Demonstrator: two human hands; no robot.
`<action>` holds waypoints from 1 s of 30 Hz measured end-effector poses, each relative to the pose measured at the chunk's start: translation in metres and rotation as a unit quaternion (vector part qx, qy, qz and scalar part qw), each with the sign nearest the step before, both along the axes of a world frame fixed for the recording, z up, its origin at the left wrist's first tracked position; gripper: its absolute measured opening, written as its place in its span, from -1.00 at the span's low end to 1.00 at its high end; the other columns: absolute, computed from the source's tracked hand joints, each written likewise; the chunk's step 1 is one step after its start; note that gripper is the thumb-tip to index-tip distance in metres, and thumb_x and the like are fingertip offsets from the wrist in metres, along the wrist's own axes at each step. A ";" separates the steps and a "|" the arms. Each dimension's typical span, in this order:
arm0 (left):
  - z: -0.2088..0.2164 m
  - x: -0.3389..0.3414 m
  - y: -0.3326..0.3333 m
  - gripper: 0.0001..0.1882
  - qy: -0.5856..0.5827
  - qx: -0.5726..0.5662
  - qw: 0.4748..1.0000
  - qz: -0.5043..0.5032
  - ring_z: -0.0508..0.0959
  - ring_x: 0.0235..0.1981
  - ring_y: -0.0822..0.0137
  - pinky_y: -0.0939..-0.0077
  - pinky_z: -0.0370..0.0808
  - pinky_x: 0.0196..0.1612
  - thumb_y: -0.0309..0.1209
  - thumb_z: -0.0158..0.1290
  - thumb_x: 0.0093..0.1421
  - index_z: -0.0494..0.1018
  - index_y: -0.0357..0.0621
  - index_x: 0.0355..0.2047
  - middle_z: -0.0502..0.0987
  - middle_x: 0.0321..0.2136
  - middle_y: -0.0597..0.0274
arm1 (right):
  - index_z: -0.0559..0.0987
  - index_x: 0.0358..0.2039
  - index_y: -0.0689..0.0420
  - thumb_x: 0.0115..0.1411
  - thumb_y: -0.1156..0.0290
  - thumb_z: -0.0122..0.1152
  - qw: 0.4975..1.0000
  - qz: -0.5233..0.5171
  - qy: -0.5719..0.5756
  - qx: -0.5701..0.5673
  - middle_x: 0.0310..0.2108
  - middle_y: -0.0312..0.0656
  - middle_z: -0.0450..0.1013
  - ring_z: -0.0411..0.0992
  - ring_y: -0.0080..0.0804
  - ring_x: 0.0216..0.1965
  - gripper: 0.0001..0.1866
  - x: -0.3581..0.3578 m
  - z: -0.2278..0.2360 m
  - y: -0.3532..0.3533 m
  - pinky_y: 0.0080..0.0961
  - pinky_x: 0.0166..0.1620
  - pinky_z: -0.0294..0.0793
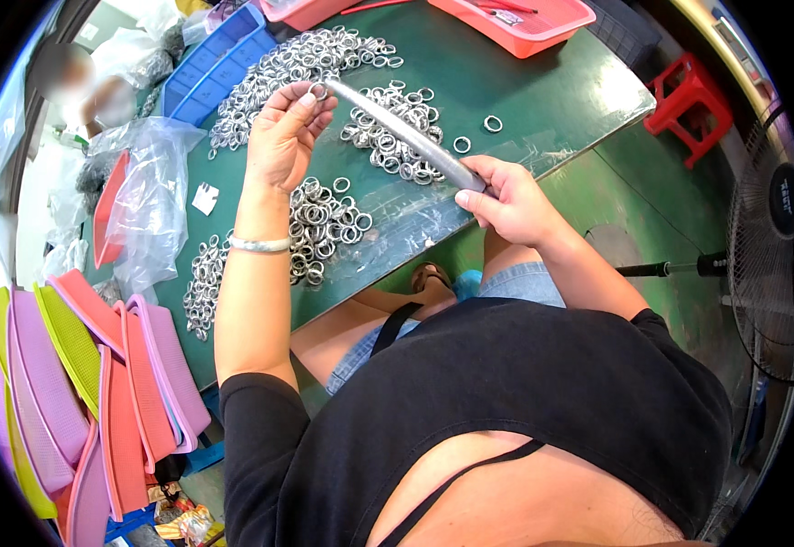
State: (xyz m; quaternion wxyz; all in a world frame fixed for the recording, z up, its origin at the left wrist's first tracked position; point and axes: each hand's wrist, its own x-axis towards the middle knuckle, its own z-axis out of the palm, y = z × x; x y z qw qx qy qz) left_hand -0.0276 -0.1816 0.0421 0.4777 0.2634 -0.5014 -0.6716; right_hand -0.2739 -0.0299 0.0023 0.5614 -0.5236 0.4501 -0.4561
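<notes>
Between the thumb and fingers of my left hand (pixel 282 137) is a small metal ring (pixel 319 90), held beside the thin tip of a tapered ring mandrel (pixel 406 133). Whether the ring touches the tip or sits round it I cannot tell. My right hand (pixel 509 202) is closed round the mandrel's thick end, near the table's front edge. Silvery rings lie in heaps on the green table: a large heap (pixel 278 68) at the back, a smaller one (pixel 383 128) under the mandrel, and others (pixel 324 219) by my left forearm. Two loose rings (pixel 493 124) lie to the right.
A blue basket (pixel 219 64) and a red tray (pixel 515 27) stand at the back. Clear plastic bags (pixel 151 182) lie at the left. Stacked colourful baskets (pixel 87 392) stand lower left. On the right are a fan (pixel 766 237) and a red stool (pixel 689 105). A blurred person is at the far left.
</notes>
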 end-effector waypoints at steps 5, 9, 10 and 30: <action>0.009 -0.002 0.008 -0.66 0.032 0.004 0.999 -0.005 0.49 -0.22 0.34 0.52 0.45 -0.16 -0.59 0.01 0.10 0.28 -0.19 -0.09 0.49 -0.25 0.16 | 0.44 -0.16 0.27 0.04 0.54 0.13 0.995 -0.005 0.093 -0.046 -0.51 -0.33 0.38 0.28 -0.65 -0.50 -0.69 0.001 0.003 0.001 -0.65 -0.43 0.32; -0.002 -0.007 0.017 -0.54 -0.006 -0.024 0.999 -0.046 0.46 -0.17 0.38 0.51 0.42 -0.09 -0.57 0.02 0.10 0.21 -0.17 0.03 0.45 -0.18 0.16 | 0.44 -0.17 0.27 0.01 0.55 0.15 0.991 -0.017 0.122 -0.041 -0.48 -0.25 0.41 0.31 -0.62 -0.47 -0.68 0.001 0.002 0.002 -0.62 -0.37 0.34; -0.006 -0.011 0.023 -0.49 -0.002 -0.015 0.998 -0.068 0.45 -0.15 0.37 0.51 0.41 -0.08 -0.62 0.02 0.07 0.19 -0.17 0.05 0.44 -0.18 0.17 | 0.44 -0.17 0.27 0.00 0.56 0.16 0.991 -0.023 0.125 -0.038 -0.47 -0.22 0.41 0.32 -0.62 -0.46 -0.68 0.001 0.002 0.002 -0.61 -0.36 0.34; -0.011 -0.009 0.077 -0.38 -0.036 -0.034 0.996 -0.072 0.43 -0.10 0.37 0.50 0.33 0.03 -0.68 0.06 0.01 0.13 -0.27 0.10 0.46 -0.23 0.23 | 0.37 -0.16 0.22 -0.06 0.53 0.17 0.901 -0.080 0.304 -0.299 -0.38 -0.03 0.38 0.41 -0.03 -0.37 -0.61 0.014 0.002 0.019 -0.27 -0.36 0.40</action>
